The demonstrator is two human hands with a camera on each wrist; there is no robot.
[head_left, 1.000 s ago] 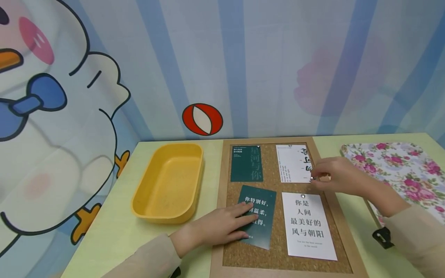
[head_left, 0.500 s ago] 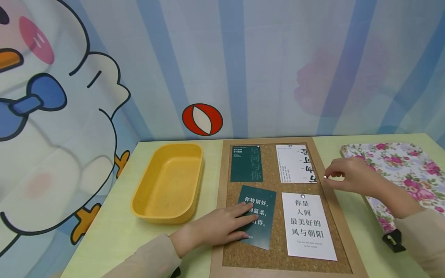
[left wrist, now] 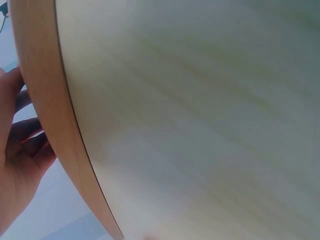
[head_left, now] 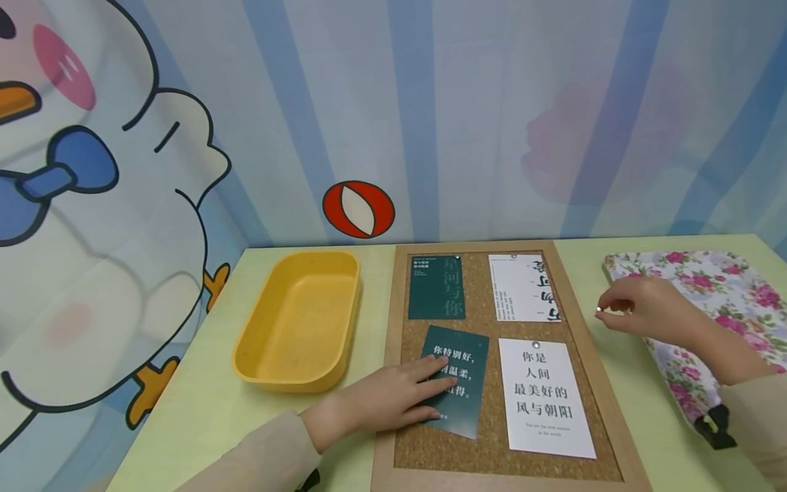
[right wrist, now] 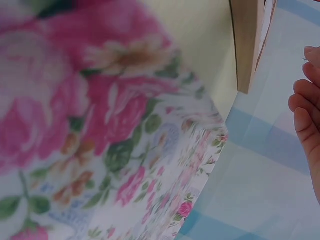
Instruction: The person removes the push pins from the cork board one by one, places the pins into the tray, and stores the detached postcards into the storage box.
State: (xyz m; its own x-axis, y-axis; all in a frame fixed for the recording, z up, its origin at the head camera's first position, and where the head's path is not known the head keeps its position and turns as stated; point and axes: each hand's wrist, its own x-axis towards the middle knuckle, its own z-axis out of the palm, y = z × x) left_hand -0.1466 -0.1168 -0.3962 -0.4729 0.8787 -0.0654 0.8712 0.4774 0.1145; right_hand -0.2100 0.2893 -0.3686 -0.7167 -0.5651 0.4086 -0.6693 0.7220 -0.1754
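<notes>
My left hand (head_left: 399, 400) rests with its fingers spread on a dark green card (head_left: 464, 410), which lies tilted on the lower left of a cork board (head_left: 492, 458). To the right of the board, my right hand (head_left: 645, 311) pinches a small silver thumbtack (head_left: 599, 311) between thumb and forefinger. Its thin point shows in the right wrist view. Three other cards are on the cork: a dark green one (head_left: 433, 290) and a white one (head_left: 516, 290) at the top, and another white card (head_left: 547, 417) at lower right. Each has a silver tack at its top edge.
A yellow plastic tray (head_left: 295, 328) stands left of the board on the pale green table (head_left: 203, 417). A floral-patterned padded object (head_left: 707, 301) lies at the right, partly behind my right arm. A striped cartoon backdrop (head_left: 467, 123) hangs behind the table.
My right hand has moved off the upper white card to the right, past the board's frame, with the thumbtack in its fingertips. My left hand has stayed on the green card.
</notes>
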